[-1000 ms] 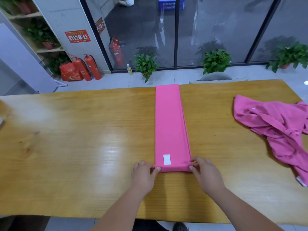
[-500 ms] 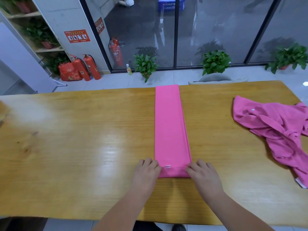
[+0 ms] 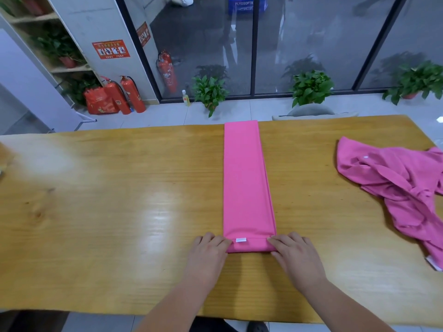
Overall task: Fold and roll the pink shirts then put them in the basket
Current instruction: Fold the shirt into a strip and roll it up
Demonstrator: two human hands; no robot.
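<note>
A pink shirt [image 3: 245, 178] lies folded into a long narrow strip down the middle of the wooden table [image 3: 107, 200]. Its near end is turned over into a small roll with a white label showing on top. My left hand [image 3: 207, 255] grips the roll's left end and my right hand [image 3: 296, 256] grips its right end, fingers curled on the fabric. A second pink shirt [image 3: 395, 185] lies crumpled at the table's right side. No basket is in view.
A grey chair back [image 3: 311, 111] stands behind the table's far edge. Potted plants [image 3: 209, 92] and red fire extinguishers [image 3: 124, 94] line the floor by the glass wall. The table's near edge runs just below my forearms.
Both hands have turned the strip's near end over away from me. The white label, flat on the strip before, now sits on top of the small roll.
</note>
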